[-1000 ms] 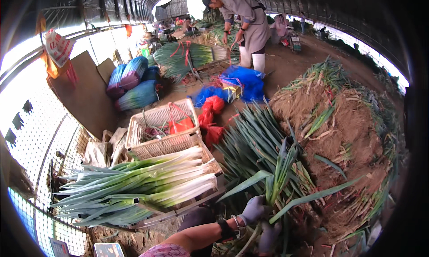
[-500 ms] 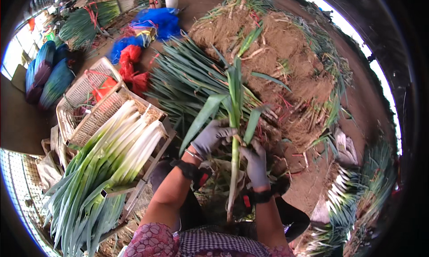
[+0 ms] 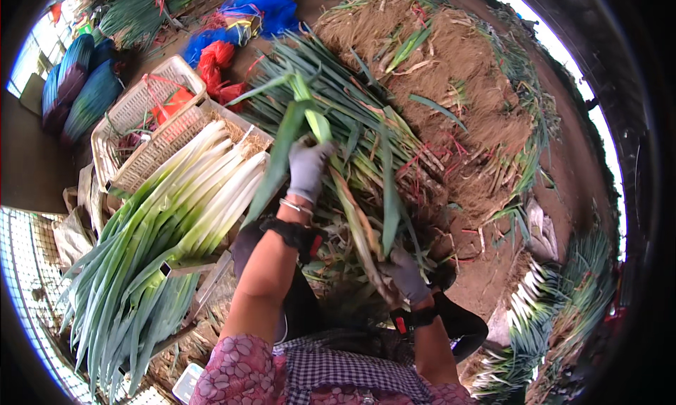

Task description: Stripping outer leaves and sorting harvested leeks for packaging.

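Note:
My left hand [image 3: 308, 168], in a grey glove, is closed round the upper green part of a leek [image 3: 320, 125]. The leek's leaves spread beyond the fist, and its pale stalk slants down toward my right. My right hand [image 3: 407, 275], also gloved, is closed low down beside the root end on a peeled-back outer leaf [image 3: 389, 187]. That leaf hangs apart from the stalk, with a browned strip next to it. The fingers partly hide where leaf and stalk meet.
Cleaned leeks [image 3: 190, 201] lie piled on a stand at my left, beside a wicker basket [image 3: 151, 148]. Uncleaned leeks [image 3: 310, 88] lie ahead, near a soil-covered root heap [image 3: 479, 88]. Red netting [image 3: 215, 67] and blue netting [image 3: 264, 11] lie farther off. More leeks [image 3: 531, 299] lie at right.
My left hand has moved up and left with the leek, which has tilted from upright to slanting. My right hand has moved slightly down, drawing an outer leaf away from the stalk.

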{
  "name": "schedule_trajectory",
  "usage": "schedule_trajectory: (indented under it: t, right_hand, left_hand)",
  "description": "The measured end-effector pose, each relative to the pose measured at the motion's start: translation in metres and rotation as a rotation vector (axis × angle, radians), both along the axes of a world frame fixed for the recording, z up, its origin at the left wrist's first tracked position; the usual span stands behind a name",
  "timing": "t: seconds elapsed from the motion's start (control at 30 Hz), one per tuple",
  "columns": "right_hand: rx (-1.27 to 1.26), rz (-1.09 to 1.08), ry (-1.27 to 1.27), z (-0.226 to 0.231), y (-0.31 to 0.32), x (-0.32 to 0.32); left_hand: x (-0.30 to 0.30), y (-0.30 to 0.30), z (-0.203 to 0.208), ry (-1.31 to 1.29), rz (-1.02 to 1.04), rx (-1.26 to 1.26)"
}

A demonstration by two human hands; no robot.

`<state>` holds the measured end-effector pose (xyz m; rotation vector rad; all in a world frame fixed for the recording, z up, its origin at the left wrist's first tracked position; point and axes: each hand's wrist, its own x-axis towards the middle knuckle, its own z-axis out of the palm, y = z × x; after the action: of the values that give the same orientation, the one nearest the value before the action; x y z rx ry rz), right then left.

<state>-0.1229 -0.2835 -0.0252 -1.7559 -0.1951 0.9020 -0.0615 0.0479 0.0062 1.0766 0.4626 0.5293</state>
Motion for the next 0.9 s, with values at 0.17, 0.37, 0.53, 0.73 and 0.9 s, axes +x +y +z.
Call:
schedule_trajectory:
  t: [0.17, 0.37, 0.53, 0.73, 0.9]
  right_hand:
    - [-0.700, 0.527, -0.567, -0.098, -0.105, -0.030]
    - [-0.052, -0.082, -0.881, 0.051, 0.091, 0.027]
    - [0.115, -0.219, -0.724, 0.047, 0.141, 0.056]
    - [0.217, -0.280, -0.720, 0.020, 0.128, 0.057]
    - [0.713, -0.555, -0.104, 0.037, 0.110, 0.039]
  left_hand:
    - [-0.004, 0.018, 0.020, 0.023, -0.008, 0.042]
    - [-0.014, 0.007, 0.018, -0.020, -0.116, 0.064]
    - [-0.003, -0.013, 0.023, -0.129, -0.156, -0.069]
    - [-0.008, -0.019, 0.013, 0.141, -0.367, -0.028]
    - [-0.009, -0.024, 0.020, 0.145, -0.240, 0.050]
